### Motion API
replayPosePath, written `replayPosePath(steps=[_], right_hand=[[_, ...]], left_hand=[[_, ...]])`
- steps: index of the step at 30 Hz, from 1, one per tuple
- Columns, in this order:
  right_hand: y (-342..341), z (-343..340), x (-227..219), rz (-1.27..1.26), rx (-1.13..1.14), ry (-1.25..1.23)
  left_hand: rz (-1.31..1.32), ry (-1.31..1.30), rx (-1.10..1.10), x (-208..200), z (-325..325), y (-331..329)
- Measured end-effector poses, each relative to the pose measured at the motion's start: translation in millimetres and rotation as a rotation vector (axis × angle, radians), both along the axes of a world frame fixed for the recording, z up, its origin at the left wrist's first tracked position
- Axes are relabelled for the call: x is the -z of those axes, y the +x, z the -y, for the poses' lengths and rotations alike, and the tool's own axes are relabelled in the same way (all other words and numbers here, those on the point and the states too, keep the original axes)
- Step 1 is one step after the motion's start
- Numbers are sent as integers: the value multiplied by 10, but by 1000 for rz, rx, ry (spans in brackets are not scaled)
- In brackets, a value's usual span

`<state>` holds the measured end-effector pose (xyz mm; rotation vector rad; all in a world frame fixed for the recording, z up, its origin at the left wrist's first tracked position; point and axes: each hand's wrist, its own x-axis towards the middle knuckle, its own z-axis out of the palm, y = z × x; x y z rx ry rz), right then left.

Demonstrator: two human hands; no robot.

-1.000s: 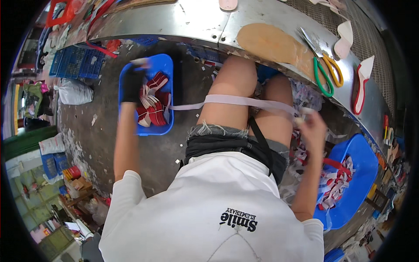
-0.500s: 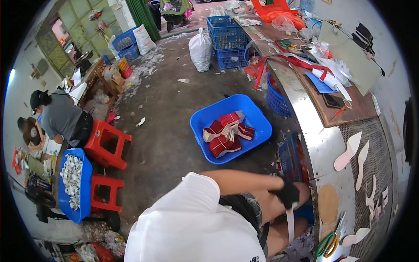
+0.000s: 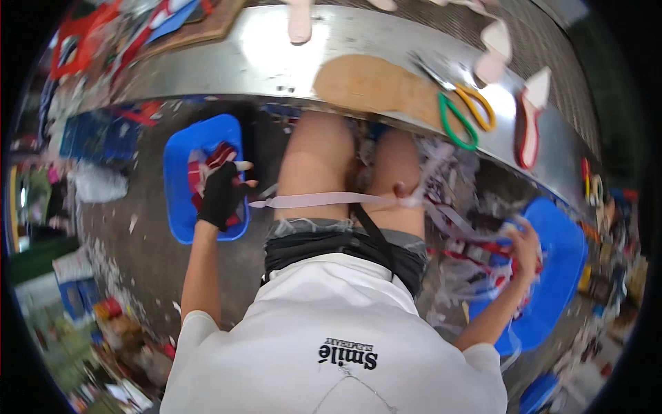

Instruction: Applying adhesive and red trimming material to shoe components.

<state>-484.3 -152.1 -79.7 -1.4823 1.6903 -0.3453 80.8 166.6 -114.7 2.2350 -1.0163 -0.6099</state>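
My left hand (image 3: 224, 193), in a black fingerless glove, is over the blue basin (image 3: 178, 229) on the floor at left. Its bare thumb and forefinger stand apart. Red-and-white bundles (image 3: 200, 169) lie in that basin, partly behind the hand. A pale strip (image 3: 303, 201) stretches across my thighs, one end close beside the gloved thumb. It runs right into a tangle of white and red strips (image 3: 476, 252). My bare right hand (image 3: 523, 248) is at this tangle, by the second blue basin (image 3: 569, 269). Its fingers are bent and blurred; what they hold is unclear.
A metal-edged workbench (image 3: 276, 62) crosses ahead of my knees. On it lie a tan sole-shaped piece (image 3: 372, 83), scissors with green and yellow handles (image 3: 458, 110), a red-edged piece (image 3: 529, 127) and pale cut pieces (image 3: 493, 55). A white sack (image 3: 98, 183) stands at far left.
The view has swung right to face the bench. My gloved left hand has gone from beside my lap, where a pale strip hung, to the left basin. My right hand has come into view.
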Motion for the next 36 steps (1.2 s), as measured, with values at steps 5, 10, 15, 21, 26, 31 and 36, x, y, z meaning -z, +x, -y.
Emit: replayPosePath(steps=[5,10,15,21,26,31,36], right_hand=[[1051,-414,471,-159,-471,-437],[1982,-767,691,246,-718,-460],[1141,-281,931,403,-108,-208],[508,57,677,-525,-250,-522],[1472,-419,780,229,-511,-101],[1718,-549,785,84,-502,-38],[1846,-669,311,231,-682,-348]], left_hand=[[262,-444,658,198,1012,-1111],[81,-132,731,303,1359,-1508],[-527,-123,706,120,1029,-694],[-457,135,548,66,744,-308],[-562,41,609,-42,678,-209],[-194,179,523,-151,503,112],[359,-449,508,-196,1079,-762]])
